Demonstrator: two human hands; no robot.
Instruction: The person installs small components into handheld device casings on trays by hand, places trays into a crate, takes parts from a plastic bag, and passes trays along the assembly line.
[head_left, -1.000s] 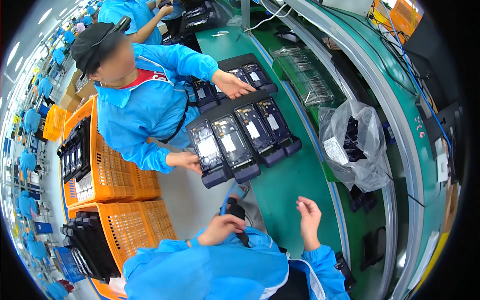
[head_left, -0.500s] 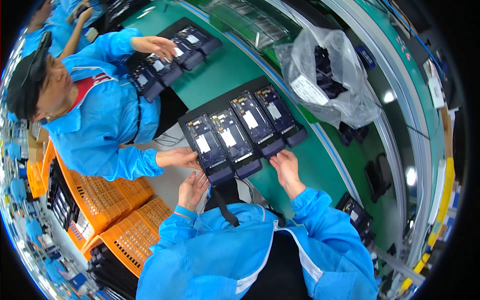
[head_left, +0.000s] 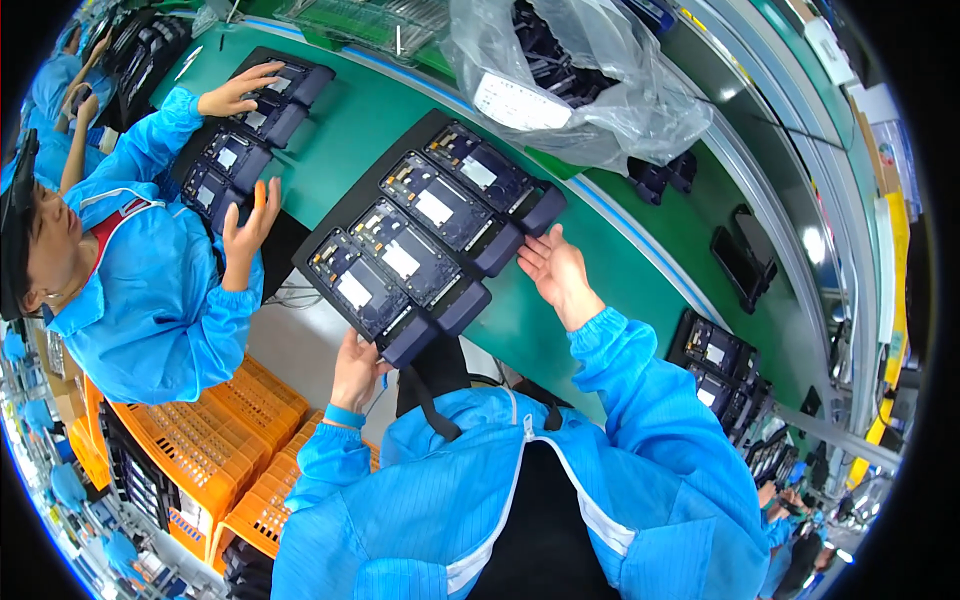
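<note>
A dark tray (head_left: pixel 322 243) bears several opened phone bodies side by side, such as this phone body (head_left: pixel 432 207) with a white patch and visible circuitry. Bulky dark blocks stick out at their near ends. My left hand (head_left: pixel 352 375) grips the tray's near left corner; some of its fingers are hidden beneath. My right hand (head_left: pixel 556 275) lies against the near right side, by the end blocks, palm up with its fingers stretched out and touching the edge.
A co-worker's hand (head_left: pixel 250 235) hovers by a similar loaded tray (head_left: pixel 268 62) on the green table (head_left: pixel 335 140). A clear plastic bag (head_left: pixel 640 120) of dark parts stands beyond. Orange crates (head_left: pixel 200 440) are at lower left, and more phone bodies (head_left: pixel 712 352) lie at right.
The co-worker's hand has let go of the tray's left side and drawn back. My left hand has closed on the corner. The view has turned, and the tray appears tilted further round.
</note>
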